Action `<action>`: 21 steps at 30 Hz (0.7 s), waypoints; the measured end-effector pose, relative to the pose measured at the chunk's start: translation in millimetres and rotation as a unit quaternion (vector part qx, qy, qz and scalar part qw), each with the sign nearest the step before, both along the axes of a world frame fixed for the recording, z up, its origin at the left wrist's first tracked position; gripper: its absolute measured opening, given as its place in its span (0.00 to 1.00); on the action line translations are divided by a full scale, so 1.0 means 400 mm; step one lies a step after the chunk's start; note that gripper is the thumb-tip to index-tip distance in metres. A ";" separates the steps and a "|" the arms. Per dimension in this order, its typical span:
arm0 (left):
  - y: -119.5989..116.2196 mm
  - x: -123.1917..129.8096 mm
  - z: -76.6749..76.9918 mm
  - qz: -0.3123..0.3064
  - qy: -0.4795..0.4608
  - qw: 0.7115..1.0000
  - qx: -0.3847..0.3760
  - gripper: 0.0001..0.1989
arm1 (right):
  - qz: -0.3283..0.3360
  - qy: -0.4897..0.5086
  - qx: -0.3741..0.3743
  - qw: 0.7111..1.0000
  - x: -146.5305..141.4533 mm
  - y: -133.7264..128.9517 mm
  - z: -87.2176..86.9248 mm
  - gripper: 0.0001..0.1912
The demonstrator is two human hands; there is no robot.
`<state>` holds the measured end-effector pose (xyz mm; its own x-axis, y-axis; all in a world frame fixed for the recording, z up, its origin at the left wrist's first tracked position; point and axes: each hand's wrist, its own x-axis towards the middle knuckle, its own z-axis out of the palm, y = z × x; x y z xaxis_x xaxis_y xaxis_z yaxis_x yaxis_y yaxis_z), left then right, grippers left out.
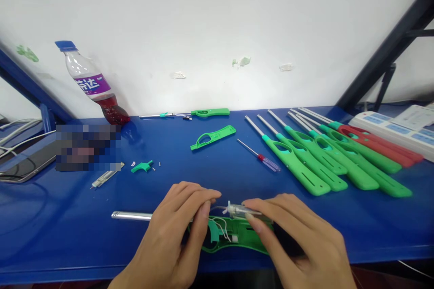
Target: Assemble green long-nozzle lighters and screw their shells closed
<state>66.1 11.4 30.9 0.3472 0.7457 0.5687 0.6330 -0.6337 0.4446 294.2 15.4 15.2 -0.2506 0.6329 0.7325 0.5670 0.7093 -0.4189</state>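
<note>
My right hand [301,230] pinches a small clear fuel tank [239,210] between thumb and fingers, above an opened lighter body. My left hand [179,226] is closed, thumb against fingertips, on a thin tube [217,207] that runs to the tank's valve end. Beneath both hands lies the green half shell [249,235] of a long gas lighter, inner side up. White wires [222,223] and a teal trigger [213,231] show inside it. Its metal barrel [131,216] sticks out to the left, past my left hand. The hands hide parts of the shell.
Assembled green lighters [298,162] and red ones [379,140] lie at right beside a screwdriver [259,156]. Behind are a loose half shell [213,137] and a dismantled lighter [210,112]. Left are a teal trigger [142,166], clear tank [107,175], soda bottle [91,81] and phone [30,160].
</note>
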 end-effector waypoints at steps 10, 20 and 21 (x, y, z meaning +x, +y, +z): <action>-0.011 0.020 0.009 0.014 0.037 0.999 0.001 0.10 | 0.001 -0.086 -0.035 0.996 0.031 -0.010 -0.014 0.07; 0.000 0.014 -0.014 -0.035 0.084 0.996 0.015 0.10 | 0.009 -0.107 -0.079 0.991 0.061 -0.004 -0.029 0.09; 0.000 0.014 -0.014 -0.038 0.085 0.995 0.018 0.10 | 0.010 -0.108 -0.084 0.991 0.064 -0.003 -0.032 0.09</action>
